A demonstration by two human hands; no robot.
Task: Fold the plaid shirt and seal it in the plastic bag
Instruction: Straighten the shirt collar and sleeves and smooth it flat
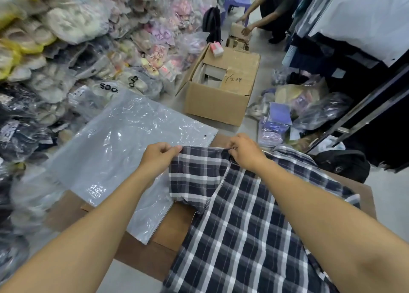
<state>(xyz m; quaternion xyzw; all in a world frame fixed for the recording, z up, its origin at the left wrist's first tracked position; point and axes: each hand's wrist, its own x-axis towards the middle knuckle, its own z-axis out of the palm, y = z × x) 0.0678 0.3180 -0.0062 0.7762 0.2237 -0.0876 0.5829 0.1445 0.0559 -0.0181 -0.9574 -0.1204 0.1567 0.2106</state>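
Note:
A navy, grey and white plaid shirt [239,230] lies spread on a brown cardboard surface [174,228] in front of me. My left hand [159,157] pinches the far corner of a short sleeve that is laid out to the left. My right hand [245,151] grips the shirt's far edge near the shoulder seam. A large clear plastic bag [124,151] lies flat to the left, partly under the sleeve.
An open cardboard box [221,87] stands on the floor beyond the shirt. Heaps of bagged goods [66,49] fill the left side. A clothes rack [354,49] and a black bag [345,164] are on the right. Another person [272,9] crouches at the back.

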